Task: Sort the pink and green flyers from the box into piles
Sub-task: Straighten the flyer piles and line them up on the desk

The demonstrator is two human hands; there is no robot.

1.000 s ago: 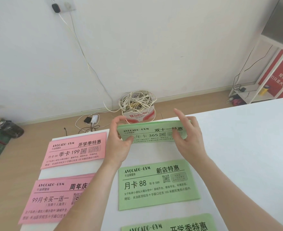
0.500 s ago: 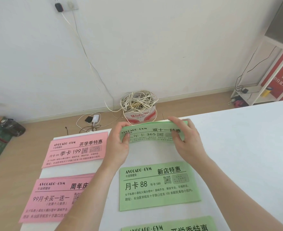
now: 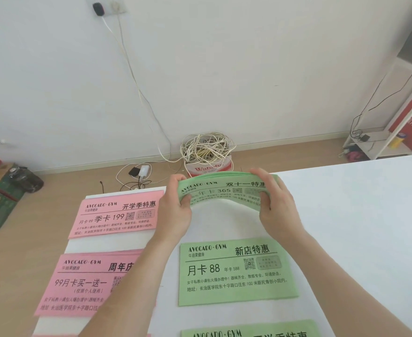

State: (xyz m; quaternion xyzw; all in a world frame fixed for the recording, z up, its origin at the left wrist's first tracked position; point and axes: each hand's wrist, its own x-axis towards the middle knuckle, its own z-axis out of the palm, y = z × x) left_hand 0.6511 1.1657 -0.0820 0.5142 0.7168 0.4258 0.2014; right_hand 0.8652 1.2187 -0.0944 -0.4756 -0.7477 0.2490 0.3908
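Held item: a stack of green flyers (image 3: 222,188), headed AVOCADO·GYM with "365" legible, bowed upward into an arch above the far edge of the white table (image 3: 346,227), at 12 o'clock from the wearer. The left hand (image 3: 175,210) grips the stack's left end, fingers curled over the far edge and thumb on the printed face. The right hand (image 3: 276,207) grips the right end in the same way, and its thumb lies on the near side. On the table, at 6 o'clock of the held stack and between the two forearms, a green pile marked "88" (image 3: 234,271) lies flat and squared. Further toward 6 o'clock, a second green pile (image 3: 248,333) is cut off by the frame's lower edge. At 9 o'clock, a pink pile marked "199" (image 3: 117,215) lies flat at the table's far left corner, its right end hidden behind the left hand. At 7 o'clock, a pink pile marked "99" (image 3: 83,283) has its sheets slightly fanned along the far edge, and its right part is covered by the left forearm. On the floor beyond the table at 12 o'clock, a red-and-white box (image 3: 208,166) holds a coil of pale cable (image 3: 206,148). At 2 o'clock stands a white shelf (image 3: 380,142).
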